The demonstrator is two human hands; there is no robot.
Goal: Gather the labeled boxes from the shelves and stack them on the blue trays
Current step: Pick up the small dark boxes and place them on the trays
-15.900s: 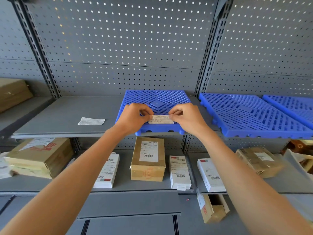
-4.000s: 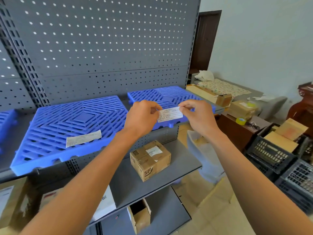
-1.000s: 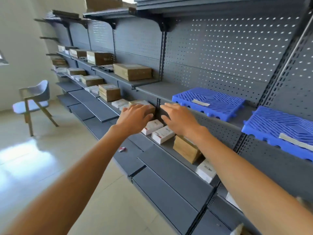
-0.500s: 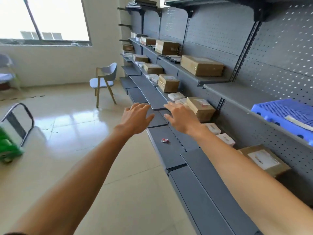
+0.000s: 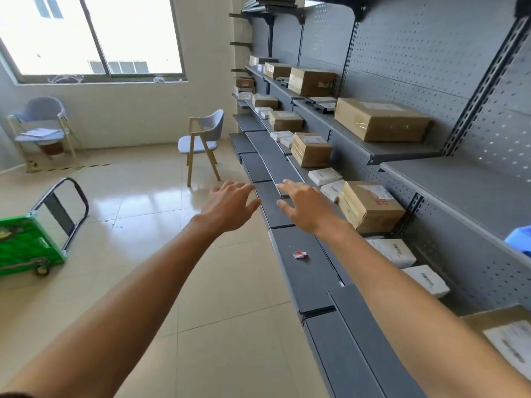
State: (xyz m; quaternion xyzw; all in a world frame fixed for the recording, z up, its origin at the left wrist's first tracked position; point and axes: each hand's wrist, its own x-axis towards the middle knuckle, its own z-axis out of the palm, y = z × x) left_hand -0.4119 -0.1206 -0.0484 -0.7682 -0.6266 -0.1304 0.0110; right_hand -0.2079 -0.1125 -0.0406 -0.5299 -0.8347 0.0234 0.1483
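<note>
Green plastic shows on the cart [image 5: 21, 248] at the far left, well away from the grey shelving [image 5: 402, 156] along the right wall. Nearer the shelving stands a pale chair [image 5: 202, 139] on the tiled floor [image 5: 143, 225]. The left hand [image 5: 228, 203] reaches forward over the floor, fingers spread wide and holding nothing. Just beside it, over the lowest shelf edge, the right hand [image 5: 303, 206] is likewise spread and holds nothing. Labeled boxes sit on the shelving: a taped brown box [image 5: 370, 206] just right of the right hand, white boxes [image 5: 324, 176] beyond it. A blue tray corner [image 5: 520, 239] peeks in at the shelving's near end.
</note>
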